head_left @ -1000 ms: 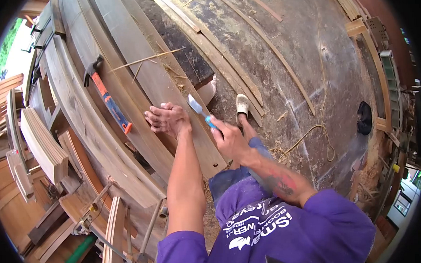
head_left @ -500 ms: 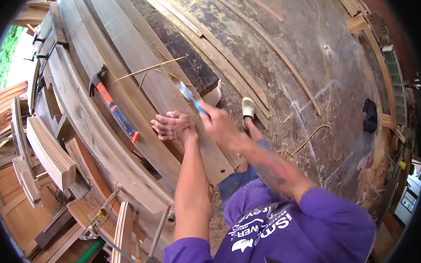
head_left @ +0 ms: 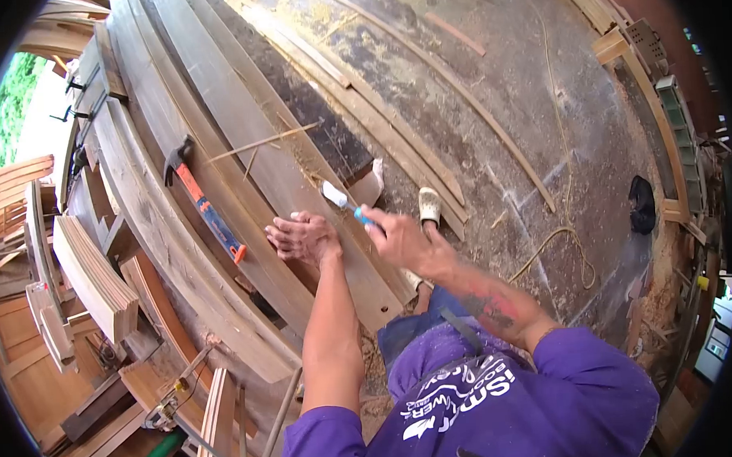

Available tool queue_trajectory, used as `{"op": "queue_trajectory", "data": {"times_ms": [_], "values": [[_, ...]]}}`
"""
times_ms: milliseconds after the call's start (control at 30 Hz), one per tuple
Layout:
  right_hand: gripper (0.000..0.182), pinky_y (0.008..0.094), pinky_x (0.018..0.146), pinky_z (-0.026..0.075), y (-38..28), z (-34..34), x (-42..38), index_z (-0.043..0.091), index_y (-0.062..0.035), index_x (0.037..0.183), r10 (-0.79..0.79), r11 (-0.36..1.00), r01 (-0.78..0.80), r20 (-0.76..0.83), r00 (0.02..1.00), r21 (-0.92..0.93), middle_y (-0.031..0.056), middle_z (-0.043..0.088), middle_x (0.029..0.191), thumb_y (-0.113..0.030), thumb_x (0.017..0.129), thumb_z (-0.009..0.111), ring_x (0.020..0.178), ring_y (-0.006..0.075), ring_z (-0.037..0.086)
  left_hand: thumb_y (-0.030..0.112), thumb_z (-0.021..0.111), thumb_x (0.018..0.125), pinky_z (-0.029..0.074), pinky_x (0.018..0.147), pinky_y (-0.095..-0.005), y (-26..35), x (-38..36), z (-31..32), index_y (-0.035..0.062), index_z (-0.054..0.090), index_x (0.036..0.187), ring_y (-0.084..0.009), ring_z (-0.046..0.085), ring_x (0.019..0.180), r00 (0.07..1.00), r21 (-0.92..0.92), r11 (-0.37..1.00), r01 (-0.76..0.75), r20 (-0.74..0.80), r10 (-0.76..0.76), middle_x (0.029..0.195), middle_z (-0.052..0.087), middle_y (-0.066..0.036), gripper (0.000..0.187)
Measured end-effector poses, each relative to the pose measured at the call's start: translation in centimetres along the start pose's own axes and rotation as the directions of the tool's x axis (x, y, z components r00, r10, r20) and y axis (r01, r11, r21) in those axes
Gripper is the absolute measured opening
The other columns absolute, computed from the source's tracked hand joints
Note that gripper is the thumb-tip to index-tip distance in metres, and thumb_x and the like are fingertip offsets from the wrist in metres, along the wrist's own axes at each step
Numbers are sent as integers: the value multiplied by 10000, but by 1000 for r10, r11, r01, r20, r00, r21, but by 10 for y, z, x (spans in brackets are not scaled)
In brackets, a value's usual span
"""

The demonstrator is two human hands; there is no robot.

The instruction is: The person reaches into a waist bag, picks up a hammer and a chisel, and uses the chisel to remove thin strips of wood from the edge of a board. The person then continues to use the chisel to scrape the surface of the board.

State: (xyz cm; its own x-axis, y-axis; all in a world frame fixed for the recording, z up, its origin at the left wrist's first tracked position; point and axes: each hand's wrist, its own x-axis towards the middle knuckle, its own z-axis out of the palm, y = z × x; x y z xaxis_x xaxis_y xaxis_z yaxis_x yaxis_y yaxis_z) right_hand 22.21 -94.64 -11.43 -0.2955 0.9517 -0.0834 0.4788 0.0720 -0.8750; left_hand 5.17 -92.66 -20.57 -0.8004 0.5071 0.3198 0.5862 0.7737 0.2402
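My right hand (head_left: 406,241) is closed around the blue handle of a chisel (head_left: 336,195). Its bright metal blade points up and left over a wide wooden plank (head_left: 251,123), with small wood shavings (head_left: 313,178) close to the tip. Palm down, my left hand (head_left: 304,236) lies across the lower part of this plank, fingers stretched out toward the neighbouring board. A thin wood strip (head_left: 260,142) rests across the plank beyond the hands. Left of my left hand, a claw hammer (head_left: 203,200) with an orange and blue handle lies on another board.
Long curved boards (head_left: 148,189) run along the left side. A stack of curved wood pieces (head_left: 96,277) stands farther left, above clamps (head_left: 168,404). On the floor to the right are long wood strips (head_left: 458,94), a yellow cord (head_left: 575,240) and a dark object (head_left: 641,204).
My right hand has drawn the chisel slightly back and down, and its blade looks flatter and brighter. My left hand stays on the plank. The whole view has shifted a little.
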Motion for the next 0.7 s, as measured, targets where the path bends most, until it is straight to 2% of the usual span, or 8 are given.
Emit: {"op": "queue_trajectory", "data": {"times_ms": [67,100,300,367,500,567,667,700], "values": [[373,521,743,528,17,17,-16,580,-29,1282,-144,989,142,-96,985,-28,293,662,896,-166,935,568,803,446,654,298,467,958,275,1095,-579,-4,-3,5,5,430,1376,-369,371,1388,999,-6,999,-37,-17,37,1471,408,-228,512],[392,529,754,532,23,23,-25,563,-75,1321,-50,996,47,-32,998,-80,280,668,926,-173,941,562,822,447,662,293,458,966,280,1096,-583,-8,-2,9,-4,420,1380,-367,361,1395,998,-9,999,-54,-35,54,1473,403,-230,511],[419,573,779,518,6,58,75,474,-70,1305,14,996,-8,-67,998,86,294,672,901,-189,912,559,850,496,649,316,454,969,299,1077,-596,-5,1,12,-1,451,1359,-364,386,1382,1000,3,1000,-1,-21,1,1469,425,-224,502],[493,533,780,517,-7,27,87,457,-43,1295,139,986,-128,109,984,-105,290,668,909,-211,858,611,857,492,645,348,449,977,286,1082,-602,-15,3,26,10,450,1374,-365,370,1396,998,-25,999,-40,-58,39,1491,406,-226,521],[361,548,802,519,13,-56,32,547,13,1102,67,962,-59,21,998,-266,286,667,910,-181,802,601,890,480,647,393,510,965,284,1084,-598,-30,4,14,3,448,1385,-381,393,1368,989,-134,988,-78,112,93,1485,408,-224,576],[364,549,803,520,13,-108,-6,546,5,1065,257,908,-265,-70,964,-324,279,672,948,-245,818,641,894,456,660,391,542,956,251,1104,-603,-42,2,-20,-4,486,1357,-383,370,1376,913,-177,969,-171,341,224,1487,410,-214,566],[386,549,790,527,30,-142,-49,567,-18,1108,356,848,-434,-279,892,-303,262,665,955,-300,855,646,880,475,656,389,556,949,356,1055,-576,-5,-29,-138,4,589,1233,-410,497,1264,719,-78,820,-567,440,539,1351,546,-242,480],[391,548,784,529,34,-148,-55,576,-32,1134,354,837,-466,-366,861,-286,256,661,959,-310,869,643,877,484,654,393,550,952,420,986,-558,13,-41,-162,10,632,1134,-430,560,1157,655,-280,823,-493,504,564,1219,610,-249,432]]}}
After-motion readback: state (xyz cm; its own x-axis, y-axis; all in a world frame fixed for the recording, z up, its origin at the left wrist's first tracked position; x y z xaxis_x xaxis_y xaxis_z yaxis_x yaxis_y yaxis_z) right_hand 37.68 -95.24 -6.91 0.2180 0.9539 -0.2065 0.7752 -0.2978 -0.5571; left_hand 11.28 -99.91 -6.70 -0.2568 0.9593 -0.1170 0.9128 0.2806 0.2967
